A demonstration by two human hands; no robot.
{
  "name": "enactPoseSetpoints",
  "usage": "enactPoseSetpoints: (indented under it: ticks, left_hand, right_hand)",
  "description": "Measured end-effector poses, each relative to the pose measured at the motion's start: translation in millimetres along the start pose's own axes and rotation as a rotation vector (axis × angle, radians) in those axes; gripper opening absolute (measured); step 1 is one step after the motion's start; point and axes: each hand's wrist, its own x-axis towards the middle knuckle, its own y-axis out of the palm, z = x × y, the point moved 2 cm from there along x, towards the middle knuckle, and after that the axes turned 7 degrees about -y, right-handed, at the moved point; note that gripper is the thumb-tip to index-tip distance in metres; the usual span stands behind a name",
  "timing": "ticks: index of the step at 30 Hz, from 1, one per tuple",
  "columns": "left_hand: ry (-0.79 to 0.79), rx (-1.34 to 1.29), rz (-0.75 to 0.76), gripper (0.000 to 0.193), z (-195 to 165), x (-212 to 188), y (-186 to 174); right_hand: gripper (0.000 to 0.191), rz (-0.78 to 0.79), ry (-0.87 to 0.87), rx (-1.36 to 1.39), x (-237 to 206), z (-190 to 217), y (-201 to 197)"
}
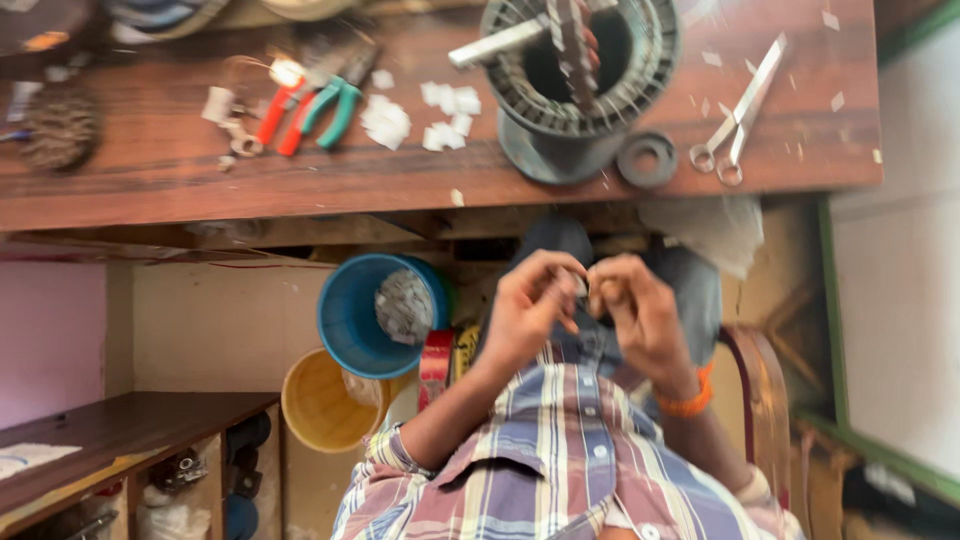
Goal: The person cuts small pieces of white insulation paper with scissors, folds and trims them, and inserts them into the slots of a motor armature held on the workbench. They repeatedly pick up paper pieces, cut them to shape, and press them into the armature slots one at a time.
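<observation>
hands [585, 300] together, small pinched item [580, 287] blurred, indistinct

No packages, labels, signs or screens can be made out in this blurred view.

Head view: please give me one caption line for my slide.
Left hand and right hand meet over the lap, pinching something small, below a wooden workbench with a grey slotted metal cylinder and steel scissors.

Wooden surface [150, 170] up top carries a round metal stator [575, 85], scissors [738, 115], red pliers [280, 115], green pliers [335, 105] and white paper scraps [445, 115]. Below it, a blue bucket [350, 315] beside a yellow bucket [315, 405].
</observation>
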Motion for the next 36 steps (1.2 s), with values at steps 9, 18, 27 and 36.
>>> enactPoseSetpoints:
  ticks: [9, 18, 27, 36]
  left_hand:
    - [-0.044, -0.05, 0.115, 0.012, 5.3, 6.4, -36.7]
    - [-0.204, -0.269, -0.071, 0.024, 23.4, 30.4, -49.1]
    - [-0.114, -0.185, 0.003, 0.025, 24.8, 40.1, -52.8]
    - [-0.006, -0.067, 0.054, 0.019, 9.4, 53.1, -46.0]
  right_hand:
    - [0.015, -0.219, -0.111, -0.759, 64.3, -29.3, -103.6]
    - [0.012, -0.198, 0.067, -1.102, 54.7, -35.4, -97.9]
    - [0.06, -0.271, 0.329, -0.016, 14.9, -82.8, -130.1]
    - [0.044, 0.277, 0.531, 0.592, -65.6, -98.1, -35.9]
